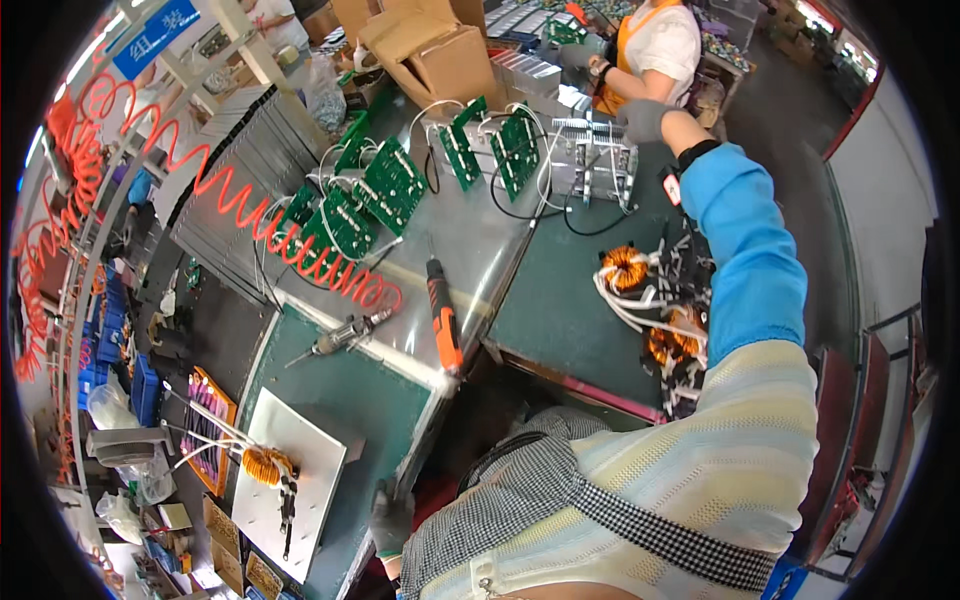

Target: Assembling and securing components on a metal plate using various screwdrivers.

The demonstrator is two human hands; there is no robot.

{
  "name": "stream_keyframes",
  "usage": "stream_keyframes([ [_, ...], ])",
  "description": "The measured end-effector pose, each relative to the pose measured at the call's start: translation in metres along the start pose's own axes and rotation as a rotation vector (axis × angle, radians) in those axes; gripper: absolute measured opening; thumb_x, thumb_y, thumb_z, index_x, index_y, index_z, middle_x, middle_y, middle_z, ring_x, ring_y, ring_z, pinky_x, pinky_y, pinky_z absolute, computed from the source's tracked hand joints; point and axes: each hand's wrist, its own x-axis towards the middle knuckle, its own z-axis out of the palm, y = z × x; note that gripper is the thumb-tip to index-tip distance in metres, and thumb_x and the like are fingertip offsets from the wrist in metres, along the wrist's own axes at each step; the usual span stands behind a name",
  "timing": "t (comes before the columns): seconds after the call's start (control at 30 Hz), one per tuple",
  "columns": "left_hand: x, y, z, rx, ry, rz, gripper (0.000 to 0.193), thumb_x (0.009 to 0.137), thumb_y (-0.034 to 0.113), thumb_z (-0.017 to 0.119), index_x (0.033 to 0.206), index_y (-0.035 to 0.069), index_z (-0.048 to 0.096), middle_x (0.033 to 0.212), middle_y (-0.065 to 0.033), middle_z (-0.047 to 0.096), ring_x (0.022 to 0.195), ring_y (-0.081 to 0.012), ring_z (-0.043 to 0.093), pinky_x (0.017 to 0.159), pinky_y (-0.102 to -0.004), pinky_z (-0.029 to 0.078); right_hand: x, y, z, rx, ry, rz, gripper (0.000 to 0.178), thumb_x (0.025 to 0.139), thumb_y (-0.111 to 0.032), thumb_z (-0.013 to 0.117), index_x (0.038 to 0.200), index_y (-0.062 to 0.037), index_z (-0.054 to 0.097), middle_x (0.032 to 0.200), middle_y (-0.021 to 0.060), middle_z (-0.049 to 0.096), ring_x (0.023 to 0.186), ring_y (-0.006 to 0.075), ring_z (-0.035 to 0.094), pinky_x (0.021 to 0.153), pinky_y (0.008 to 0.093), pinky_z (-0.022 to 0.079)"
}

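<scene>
finned metal unit: silver ribbed aluminium block [592, 160] with white and black wires, far side of the bench, just beside the right hand.
right hand: grey-gloved [643, 119], at the end of a blue sleeve, stretched out over the block's far right corner; fingers curled, grasp on anything cannot be told.
left hand: grey-gloved [391, 520], low at the near edge of the green mat [370, 410], fingers loosely bent on the bench edge, holding nothing visible.
circuit boards: green printed boards [390, 185] with white leads, fanned across the shiny metal sheet, left of the block.
screwdrivers: orange-handled electric driver [442, 318] lying on the metal sheet; slim grey air driver [345, 337] on an orange coiled hose [300, 250] just beside it.
coils: copper-orange wound rings [626, 268] with white leads, on the dark green surface under the blue sleeve.
white plate: flat panel [300, 470] bearing one orange coil, near left.
co-worker: person in an orange apron [650, 45] across the bench.
</scene>
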Motion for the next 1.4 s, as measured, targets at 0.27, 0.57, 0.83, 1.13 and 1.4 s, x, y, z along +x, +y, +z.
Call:
stream_keyframes([
  [0.27, 0.023, 0.014, 0.092, 0.018, 0.122, -0.242, 0.051, 0.088, 0.021, 0.064, 0.133, 0.006, 0.045, 0.125, -0.0081, 0.056, 0.112, -0.0245, 0.055, 0.09, -0.0435, 0.045, 0.085, 0.017, 0.078, -0.115, -0.082, -0.055, 0.057, 0.07, -0.022, 0.07, 0.123, -0.0099, 0.053, 0.113, 0.0181, 0.063, 0.103, 0.0315, 0.062, 0.089, 0.0417, 0.047],
  [0.57, 0.068, 0.013, 0.145, 0.184, 0.014, -0.161, 0.046, 0.09, 0.019, 0.06, 0.128, -0.003, 0.046, 0.108, -0.0117, 0.06, 0.093, -0.0216, 0.061, 0.078, -0.0322, 0.052, 0.041, 0.059, 0.078, 0.134, 0.08, -0.004, 0.065, 0.071, -0.023, 0.066, 0.13, -0.0092, 0.045, 0.105, 0.0176, 0.065, 0.098, 0.0342, 0.063, 0.081, 0.0435, 0.049],
  [0.83, 0.093, 0.045, 0.213, 0.28, -0.099, -0.225, 0.045, 0.09, 0.013, 0.058, 0.128, -0.008, 0.046, 0.115, -0.0155, 0.059, 0.101, -0.0222, 0.06, 0.091, -0.0314, 0.047, -0.127, 0.059, -0.007, 0.031, 0.761, -0.186, 0.034, 0.067, -0.022, 0.069, 0.096, -0.009, 0.058, 0.08, 0.0144, 0.063, 0.079, 0.036, 0.061, 0.072, 0.0448, 0.044],
  [1.13, 0.052, 0.142, 0.26, 0.693, -0.673, 0.377, 0.057, 0.086, 0.019, 0.067, 0.134, -0.003, 0.044, 0.123, -0.0109, 0.057, 0.114, -0.019, 0.053, 0.099, -0.033, 0.04, -0.245, -0.108, -0.034, 0.292, 1.336, -0.462, 0.03, 0.073, -0.012, 0.074, 0.098, -0.0037, 0.061, 0.095, 0.0118, 0.067, 0.093, 0.0311, 0.06, 0.094, 0.0453, 0.042],
  [1.4, -0.045, 0.173, 0.11, 0.549, -0.449, 1.159, 0.075, 0.071, 0.022, 0.081, 0.134, 0.007, 0.042, 0.144, -0.0207, 0.032, 0.134, -0.0309, 0.033, 0.109, -0.0403, 0.029, -0.272, -0.343, -0.011, 0.548, 1.042, -1.297, 0.045, 0.077, -0.014, 0.072, 0.11, -0.0059, 0.043, 0.094, 0.0152, 0.064, 0.087, 0.0302, 0.061, 0.093, 0.0513, 0.044],
])
